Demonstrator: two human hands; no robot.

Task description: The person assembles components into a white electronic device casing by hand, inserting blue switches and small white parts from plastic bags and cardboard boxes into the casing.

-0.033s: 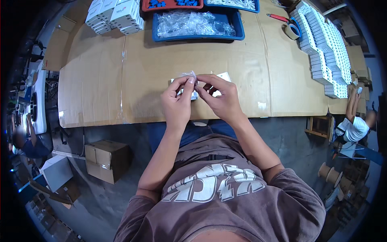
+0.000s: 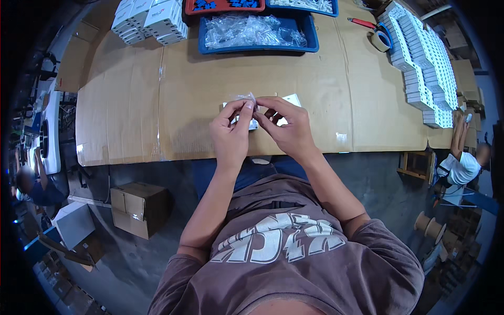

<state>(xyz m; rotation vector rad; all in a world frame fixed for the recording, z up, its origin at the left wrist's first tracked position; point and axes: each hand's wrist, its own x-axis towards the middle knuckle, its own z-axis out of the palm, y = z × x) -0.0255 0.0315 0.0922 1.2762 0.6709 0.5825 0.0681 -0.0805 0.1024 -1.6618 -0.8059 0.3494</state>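
Over the near middle of the cardboard-covered table [image 2: 194,84], my left hand [image 2: 229,134] and my right hand [image 2: 290,128] meet with thumbs and fingertips pinched together. Between them is a small clear plastic bag [image 2: 251,97], gripped by both. What the bag contains is hidden by my fingers. Partly covered by my right hand, a white flat piece [image 2: 292,99] lies on the table behind it. Another small white-and-dark piece [image 2: 253,125] shows below the fingertips; its kind cannot be made out.
Farther back are a blue tray [image 2: 257,51] of clear plastic bags, a red tray [image 2: 226,9] of blue parts and a tray [image 2: 335,11] of white parts. White boxes [image 2: 166,22] stack at left, more [image 2: 420,63] at right, near a tape roll [image 2: 380,41]. Two people work at the sides.
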